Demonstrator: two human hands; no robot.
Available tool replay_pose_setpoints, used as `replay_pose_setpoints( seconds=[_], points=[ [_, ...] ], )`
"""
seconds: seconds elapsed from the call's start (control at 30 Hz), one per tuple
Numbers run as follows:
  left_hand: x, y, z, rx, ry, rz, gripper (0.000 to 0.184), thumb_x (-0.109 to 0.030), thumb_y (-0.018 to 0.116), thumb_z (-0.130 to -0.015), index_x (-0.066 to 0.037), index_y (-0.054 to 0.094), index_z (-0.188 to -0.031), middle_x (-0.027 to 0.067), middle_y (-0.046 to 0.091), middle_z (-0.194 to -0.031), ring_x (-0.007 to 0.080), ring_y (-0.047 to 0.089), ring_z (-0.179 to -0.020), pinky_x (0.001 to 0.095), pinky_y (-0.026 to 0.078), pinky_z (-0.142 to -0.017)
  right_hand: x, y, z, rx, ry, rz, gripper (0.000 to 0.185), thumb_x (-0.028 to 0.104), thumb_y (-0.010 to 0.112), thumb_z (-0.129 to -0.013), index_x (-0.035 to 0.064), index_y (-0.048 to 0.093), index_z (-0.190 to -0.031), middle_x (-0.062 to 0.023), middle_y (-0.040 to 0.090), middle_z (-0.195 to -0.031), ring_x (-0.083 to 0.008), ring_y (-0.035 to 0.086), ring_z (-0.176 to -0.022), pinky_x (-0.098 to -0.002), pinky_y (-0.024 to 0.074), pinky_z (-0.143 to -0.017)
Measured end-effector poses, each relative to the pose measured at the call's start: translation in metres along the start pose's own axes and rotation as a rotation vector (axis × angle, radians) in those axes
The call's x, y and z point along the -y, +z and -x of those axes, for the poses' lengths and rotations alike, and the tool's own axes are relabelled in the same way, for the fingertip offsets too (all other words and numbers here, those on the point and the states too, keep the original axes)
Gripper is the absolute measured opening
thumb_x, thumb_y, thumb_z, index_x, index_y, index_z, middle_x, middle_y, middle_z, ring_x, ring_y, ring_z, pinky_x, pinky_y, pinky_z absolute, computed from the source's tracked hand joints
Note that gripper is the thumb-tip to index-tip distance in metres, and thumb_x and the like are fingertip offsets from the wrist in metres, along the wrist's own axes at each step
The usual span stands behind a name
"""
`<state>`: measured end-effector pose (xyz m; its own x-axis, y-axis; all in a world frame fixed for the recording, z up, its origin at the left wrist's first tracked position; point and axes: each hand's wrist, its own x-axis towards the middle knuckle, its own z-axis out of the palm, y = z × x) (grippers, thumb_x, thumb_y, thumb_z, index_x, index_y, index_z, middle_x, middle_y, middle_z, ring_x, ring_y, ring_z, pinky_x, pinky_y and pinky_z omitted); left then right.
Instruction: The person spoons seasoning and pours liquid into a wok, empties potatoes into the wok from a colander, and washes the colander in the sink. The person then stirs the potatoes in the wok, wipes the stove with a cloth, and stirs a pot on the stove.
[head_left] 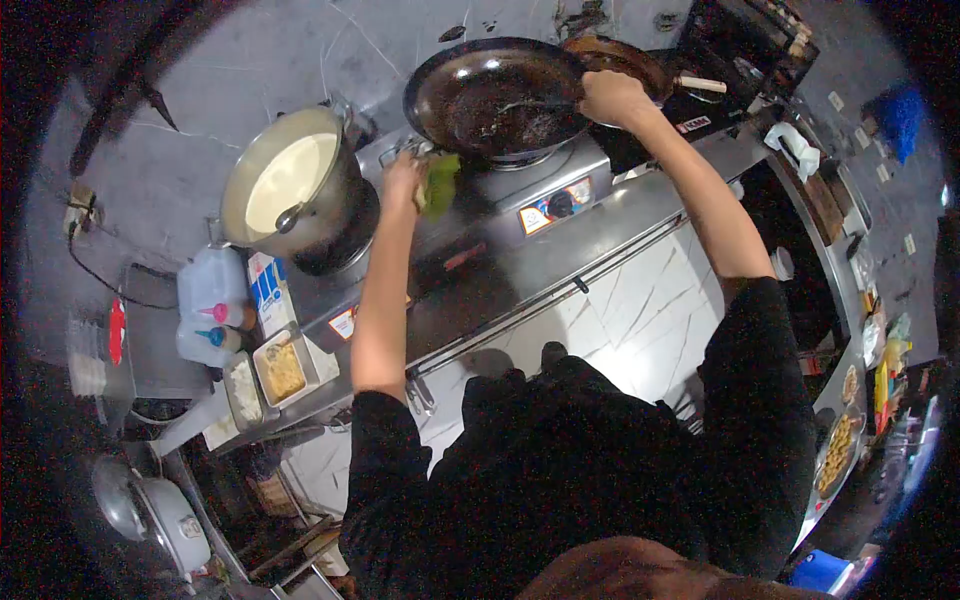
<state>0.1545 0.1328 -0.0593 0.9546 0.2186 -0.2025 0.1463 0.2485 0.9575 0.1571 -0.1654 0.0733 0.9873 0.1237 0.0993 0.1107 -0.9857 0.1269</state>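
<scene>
A large dark wok (480, 95) sits on the stove burner at the top centre. My right hand (612, 99) is closed at the wok's right side, around the end of a thin dark utensil that reaches into the wok. Left of the wok, my left hand (403, 182) is over the steel stove top, with a green cloth (438, 188) against its right side. Its fingers are partly hidden and too small to make out clearly. A big metal pot (325, 205) of creamy liquid, with a ladle in it, stands left of my left forearm.
A brown pan (625, 62) with a pale handle is behind my right hand. Squeeze bottles (232, 316), a blue-and-white carton (268, 288) and food containers (281, 368) stand at the left. A stove knob (561, 204) faces me. At the right is a tray of food (838, 455).
</scene>
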Motion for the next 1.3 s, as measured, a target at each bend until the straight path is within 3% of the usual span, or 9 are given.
replay_pose_setpoints(
  seconds=[0.37, 0.5, 0.63, 0.7, 0.73, 0.8, 0.83, 1.1, 1.3],
  points=[
    [0.112, -0.037, 0.147, 0.088, 0.565, -1.13, 0.037, -0.03, 0.044, -0.09, -0.01, 0.046, -0.122, 0.0203, 0.053, -0.109, 0.0392, 0.053, -0.094, 0.0514, 0.037, -0.085, -0.033, 0.067, 0.03, 0.048, 0.038, 0.11, 0.027, 0.024, 0.05, -0.081, 0.014, 0.059, -0.105, -0.0153, 0.064, -0.084, -0.0311, 0.063, -0.08, -0.0418, 0.0514, -0.067],
    [0.292, -0.081, 0.127, 0.34, 0.988, -1.671, 0.046, -0.032, 0.049, -0.085, -0.014, 0.043, -0.127, 0.0173, 0.041, -0.128, 0.0384, 0.041, -0.114, 0.0561, 0.022, -0.098, -0.016, 0.06, 0.04, 0.034, 0.058, 0.128, 0.029, 0.026, 0.04, -0.09, 0.0105, 0.065, -0.092, -0.0119, 0.065, -0.087, -0.0284, 0.064, -0.084, -0.0417, 0.0521, -0.066],
    [0.231, -0.04, 0.145, 0.227, 1.035, -1.126, 0.05, -0.039, 0.04, -0.088, -0.012, 0.039, -0.13, 0.0146, 0.035, -0.135, 0.0377, 0.033, -0.122, 0.0531, 0.017, -0.101, -0.01, 0.105, 0.033, -0.437, 0.096, 0.02, 0.024, 0.034, 0.047, -0.085, 0.0189, 0.065, -0.091, -0.0091, 0.062, -0.081, -0.0258, 0.062, -0.077, -0.0424, 0.0479, -0.061],
    [0.221, -0.024, 0.159, 0.294, 0.981, -1.205, 0.048, -0.039, 0.034, -0.09, -0.012, 0.039, -0.129, 0.0164, 0.034, -0.135, 0.0371, 0.033, -0.122, 0.0526, 0.019, -0.101, 0.024, 0.063, 0.082, -0.514, 0.026, 0.205, 0.02, 0.027, 0.046, -0.085, 0.0246, 0.061, -0.098, -0.0102, 0.055, -0.108, -0.0264, 0.054, -0.098, -0.0497, 0.0417, -0.071],
    [0.221, -0.025, 0.148, 0.331, 0.973, -1.244, 0.047, -0.039, 0.031, -0.091, -0.012, 0.039, -0.128, 0.0173, 0.034, -0.135, 0.0368, 0.033, -0.122, 0.0524, 0.02, -0.1, 0.035, 0.061, 0.095, -0.532, -0.041, 0.207, 0.05, 0.022, 0.051, -0.078, 0.0285, 0.041, -0.127, -0.0125, 0.043, -0.124, -0.0265, 0.046, -0.108, -0.049, 0.0397, -0.075],
    [0.231, -0.032, 0.111, 0.38, 0.953, -1.346, 0.046, -0.039, 0.025, -0.092, -0.011, 0.039, -0.127, 0.0191, 0.033, -0.134, 0.0362, 0.033, -0.122, 0.0519, 0.021, -0.1, 0.051, 0.091, 0.104, -0.694, -0.069, 0.045, 0.06, 0.019, 0.055, -0.074, 0.0292, 0.037, -0.131, -0.0135, 0.039, -0.129, -0.0242, 0.044, -0.111, -0.0517, 0.0361, -0.083],
    [0.252, -0.031, 0.076, 0.393, 1.448, -1.033, 0.036, -0.027, 0.031, -0.091, -0.009, 0.042, -0.121, 0.0204, 0.037, -0.13, 0.0376, 0.036, -0.119, 0.0523, 0.025, -0.098, 0.061, 0.095, 0.114, -0.752, -0.075, -0.017, 0.062, 0.018, 0.056, -0.074, 0.0299, 0.036, -0.131, -0.0136, 0.039, -0.129, -0.0235, 0.044, -0.11, -0.0526, 0.0349, -0.084],
    [0.289, 0.025, 0.09, 0.888, 0.862, -0.777, 0.036, -0.009, 0.045, -0.082, -0.002, 0.048, -0.116, 0.019, 0.032, -0.133, 0.0364, 0.038, -0.117, 0.0405, 0.034, -0.095, 0.009, 0.199, 0.252, -0.307, 0.653, -0.166, 0.061, 0.016, 0.056, -0.078, 0.0253, 0.031, -0.133, -0.0176, 0.047, -0.118, -0.0308, 0.051, -0.102, -0.0474, 0.0414, -0.079],
    [0.298, 0.128, 0.12, 1.162, 0.921, -0.691, 0.04, -0.004, 0.048, -0.082, -0.002, 0.045, -0.121, 0.0201, 0.031, -0.134, 0.0364, 0.033, -0.122, 0.0415, 0.03, -0.098, -0.065, 0.25, 0.434, -0.278, 1.107, 0.076, 0.049, 0.018, 0.059, -0.074, 0.0151, 0.048, -0.122, -0.0149, 0.05, -0.114, -0.0295, 0.049, -0.104, -0.0468, 0.0392, -0.078]
  ],
)
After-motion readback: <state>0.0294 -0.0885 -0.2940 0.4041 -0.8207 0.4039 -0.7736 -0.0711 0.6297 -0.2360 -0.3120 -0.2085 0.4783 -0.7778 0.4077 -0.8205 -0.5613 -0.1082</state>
